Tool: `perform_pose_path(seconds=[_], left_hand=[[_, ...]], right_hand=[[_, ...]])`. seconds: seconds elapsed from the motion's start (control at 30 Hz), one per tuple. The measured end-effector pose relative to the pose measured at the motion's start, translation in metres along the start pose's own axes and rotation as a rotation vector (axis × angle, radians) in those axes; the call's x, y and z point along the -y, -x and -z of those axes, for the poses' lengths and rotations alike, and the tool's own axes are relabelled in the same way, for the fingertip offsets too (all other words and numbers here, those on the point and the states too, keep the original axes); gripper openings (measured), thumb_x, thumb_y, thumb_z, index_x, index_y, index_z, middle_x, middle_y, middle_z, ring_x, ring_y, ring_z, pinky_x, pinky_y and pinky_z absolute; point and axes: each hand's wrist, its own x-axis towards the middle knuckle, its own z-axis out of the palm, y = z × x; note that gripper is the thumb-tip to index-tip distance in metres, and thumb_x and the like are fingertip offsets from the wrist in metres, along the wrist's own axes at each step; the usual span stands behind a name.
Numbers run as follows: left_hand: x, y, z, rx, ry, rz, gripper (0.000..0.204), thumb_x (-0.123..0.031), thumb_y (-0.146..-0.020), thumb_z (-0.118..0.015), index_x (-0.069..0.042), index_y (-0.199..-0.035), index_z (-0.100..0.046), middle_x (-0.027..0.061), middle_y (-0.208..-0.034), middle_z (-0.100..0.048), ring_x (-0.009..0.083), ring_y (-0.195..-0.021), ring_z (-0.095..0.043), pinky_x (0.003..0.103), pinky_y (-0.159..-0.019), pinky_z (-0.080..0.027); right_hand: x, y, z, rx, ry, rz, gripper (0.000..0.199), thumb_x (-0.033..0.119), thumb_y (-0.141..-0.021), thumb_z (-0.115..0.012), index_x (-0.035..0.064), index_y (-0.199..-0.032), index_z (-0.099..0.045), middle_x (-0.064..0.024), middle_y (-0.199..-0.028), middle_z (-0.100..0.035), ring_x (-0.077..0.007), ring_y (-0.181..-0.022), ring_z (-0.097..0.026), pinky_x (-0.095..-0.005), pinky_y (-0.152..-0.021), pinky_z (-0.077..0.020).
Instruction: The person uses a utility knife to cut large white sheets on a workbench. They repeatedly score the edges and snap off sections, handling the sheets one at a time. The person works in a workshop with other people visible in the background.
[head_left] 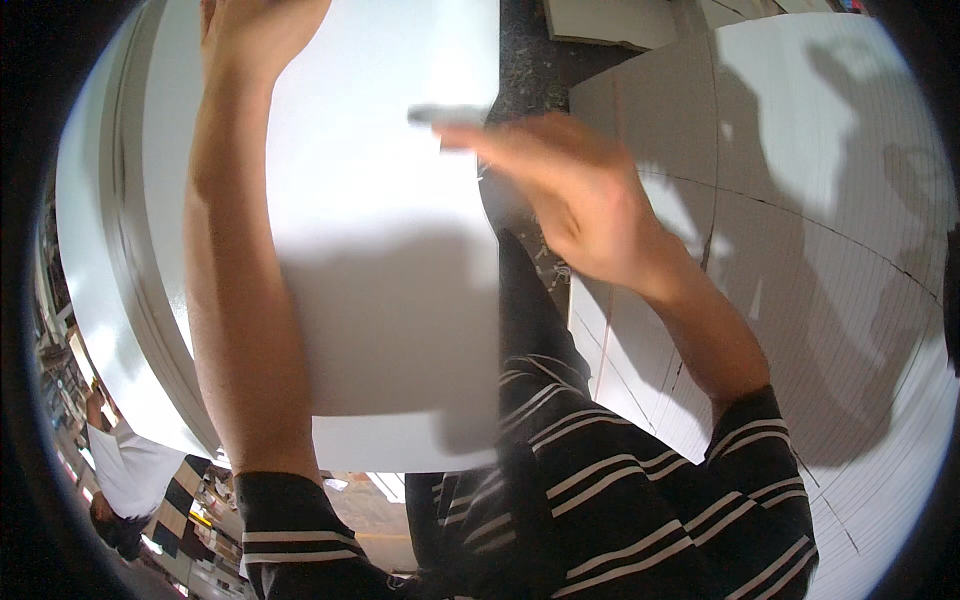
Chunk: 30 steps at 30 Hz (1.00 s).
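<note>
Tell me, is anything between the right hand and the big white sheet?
Nothing visible is. The right hand is at the right edge of the white sheet, with a small blurred grey thing at its fingertips. The left hand lies on the sheet's top.

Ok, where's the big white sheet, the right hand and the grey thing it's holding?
White sheet (390, 230), head view, its bare middle.
Right hand (560, 190), head view, its back.
Grey thing (448, 115), head view, blurred middle, at the fingertips.
</note>
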Motion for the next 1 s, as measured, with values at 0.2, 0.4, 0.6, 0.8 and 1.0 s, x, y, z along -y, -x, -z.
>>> perform_pose_path(seconds=[0.2,0.4,0.6,0.8,1.0], left_hand=[[-0.038,0.012,0.011,0.11,-0.122,0.078,0.048,-0.044,-0.102,-0.066,-0.026,-0.146,-0.059,0.0088,-0.158,-0.051,0.0275,-0.151,-0.041,0.051,-0.126,-0.031],[-0.043,-0.003,-0.025,0.137,0.338,0.053,0.047,-0.042,-0.104,-0.064,-0.02,-0.145,-0.059,0.0083,-0.15,-0.059,0.0264,-0.149,-0.044,0.05,-0.125,-0.033],[-0.044,0.005,-0.013,0.1,0.024,-0.085,0.051,-0.046,-0.103,-0.065,-0.014,-0.142,-0.061,0.0078,-0.145,-0.063,0.0261,-0.148,-0.045,0.053,-0.125,-0.029],[-0.062,-0.003,-0.002,0.138,-0.072,0.026,0.057,-0.051,-0.101,-0.067,-0.015,-0.144,-0.061,0.009,-0.146,-0.062,0.0279,-0.148,-0.045,0.054,-0.126,-0.025],[-0.052,-0.017,0.005,0.248,0.348,0.195,0.068,-0.057,-0.098,-0.069,-0.014,-0.149,-0.057,0.0145,-0.151,-0.057,0.0282,-0.147,-0.046,0.053,-0.127,-0.023]], right_hand=[[0.014,0.03,0.032,0.314,0.127,0.084,0.055,-0.004,-0.093,-0.065,0.0135,-0.145,-0.063,-0.009,-0.11,-0.075,-0.0176,-0.086,-0.067,-0.0328,-0.075,-0.0553],[-0.007,0.06,0.081,0.42,-0.059,0.116,0.045,0.007,-0.1,-0.062,0.0212,-0.143,-0.066,-0.0076,-0.103,-0.073,-0.0166,-0.08,-0.065,-0.0295,-0.071,-0.0523],[-0.041,0.043,0.039,-0.077,-0.084,-0.092,0.044,-0.006,-0.104,-0.05,-0.0019,-0.148,-0.054,-0.0201,-0.13,-0.07,-0.0163,-0.099,-0.071,-0.0292,-0.076,-0.0601],[-0.012,0.044,0.018,-0.193,-0.198,-0.053,0.056,-0.012,-0.091,-0.058,0.0081,-0.144,-0.063,-0.0118,-0.103,-0.076,-0.0175,-0.08,-0.067,-0.0322,-0.068,-0.0556],[-0.021,0.026,0.047,0.1,-0.222,0.047,0.049,-0.012,-0.094,-0.054,-0.0001,-0.141,-0.061,-0.0165,-0.119,-0.075,-0.0188,-0.1,-0.073,-0.0314,-0.081,-0.0598]])
